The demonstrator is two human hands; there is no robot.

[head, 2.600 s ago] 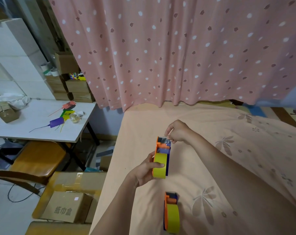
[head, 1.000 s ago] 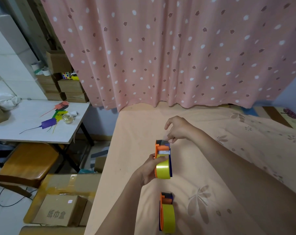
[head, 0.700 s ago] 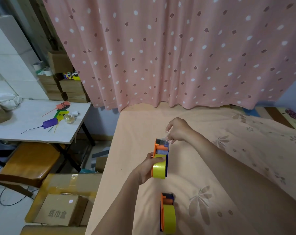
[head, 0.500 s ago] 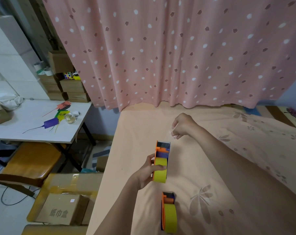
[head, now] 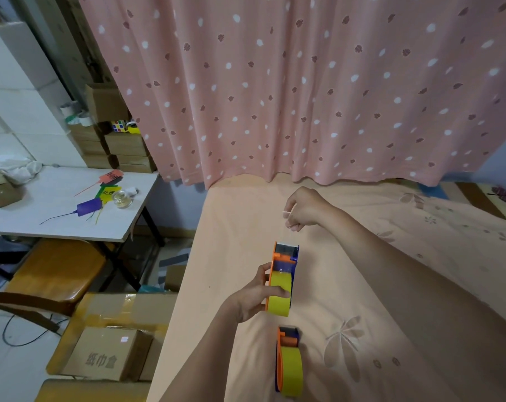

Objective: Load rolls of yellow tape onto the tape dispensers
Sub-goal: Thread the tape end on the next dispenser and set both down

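Observation:
My left hand (head: 257, 297) grips an orange and blue tape dispenser (head: 283, 259) with a yellow tape roll (head: 279, 300) in it, held just above the peach bedsheet (head: 391, 285). My right hand (head: 302, 208) hovers beyond the dispenser's cutter end, fingers pinched around a small pale scrap that looks like tape. A second orange and blue dispenser (head: 288, 338) with its own yellow roll (head: 292, 372) lies on the sheet nearer to me.
A pink dotted curtain (head: 304, 82) hangs behind the bed. To the left stand a white table (head: 42, 221) with small items, a wooden chair (head: 54, 274) and cardboard boxes (head: 106, 355) on the floor beside the bed's left edge.
My right hand has left the dispenser's cutter end and moved away up the bed with its fingers pinched. My left hand still holds the dispenser, now slightly lower.

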